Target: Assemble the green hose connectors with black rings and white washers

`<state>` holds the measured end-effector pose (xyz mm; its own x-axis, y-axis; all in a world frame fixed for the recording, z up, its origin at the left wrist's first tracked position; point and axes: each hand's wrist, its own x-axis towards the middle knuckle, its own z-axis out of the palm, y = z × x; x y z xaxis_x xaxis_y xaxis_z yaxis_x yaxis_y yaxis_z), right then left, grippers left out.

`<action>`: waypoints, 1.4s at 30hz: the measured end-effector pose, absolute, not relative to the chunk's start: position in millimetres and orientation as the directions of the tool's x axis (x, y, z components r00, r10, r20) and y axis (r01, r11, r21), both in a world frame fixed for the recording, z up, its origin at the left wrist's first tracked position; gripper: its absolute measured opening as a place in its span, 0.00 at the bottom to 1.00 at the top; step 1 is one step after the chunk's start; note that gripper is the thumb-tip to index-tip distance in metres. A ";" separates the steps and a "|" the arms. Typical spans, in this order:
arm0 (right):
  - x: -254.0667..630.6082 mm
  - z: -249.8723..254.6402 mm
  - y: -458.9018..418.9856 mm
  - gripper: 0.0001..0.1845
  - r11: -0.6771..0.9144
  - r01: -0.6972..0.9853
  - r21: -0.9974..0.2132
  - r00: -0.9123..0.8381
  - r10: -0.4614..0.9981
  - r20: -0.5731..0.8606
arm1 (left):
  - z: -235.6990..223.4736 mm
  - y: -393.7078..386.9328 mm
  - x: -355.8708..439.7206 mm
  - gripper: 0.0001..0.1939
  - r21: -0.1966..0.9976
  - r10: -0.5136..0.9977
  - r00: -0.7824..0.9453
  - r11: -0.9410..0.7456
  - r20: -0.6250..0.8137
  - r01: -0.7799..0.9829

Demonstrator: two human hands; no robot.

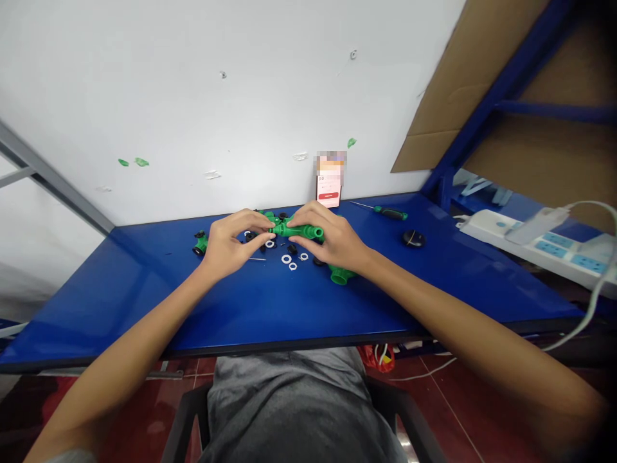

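Both of my hands are closed on a green plastic tube-shaped fitting [301,231], held just above the blue table. My left hand [236,243] pinches its narrow left end between thumb and fingertips. Around its wider body wrap the fingers of my right hand [332,235], and the round open end faces right. White ring washers [286,259] and small black parts [292,249] lie under and in front of the hands. Below my right hand sits another green fitting [340,275], partly covered. More green parts [267,217] are behind the hands, half hidden.
A green-and-black fitting [200,243] stands left on the table [270,315]. A phone [329,180] leans on the wall. To the right lie a screwdriver [391,213] and a round black object [414,238]. A white power strip [540,244] is at far right.
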<state>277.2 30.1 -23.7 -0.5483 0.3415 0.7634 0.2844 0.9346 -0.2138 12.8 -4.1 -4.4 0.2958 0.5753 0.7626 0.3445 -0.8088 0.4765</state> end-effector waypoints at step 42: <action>275.0 -26.7 37.8 0.09 0.892 0.234 -0.386 -0.466 0.451 0.761 | -13.2 7.0 7.5 0.19 0.580 0.669 0.336 -0.743 0.664 0.333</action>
<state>275.0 37.8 -26.7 -0.4660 0.4515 0.7609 0.2338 0.8923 -0.3862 7.5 7.0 -13.2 0.3359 0.6685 0.6635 0.3329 -0.7432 0.5803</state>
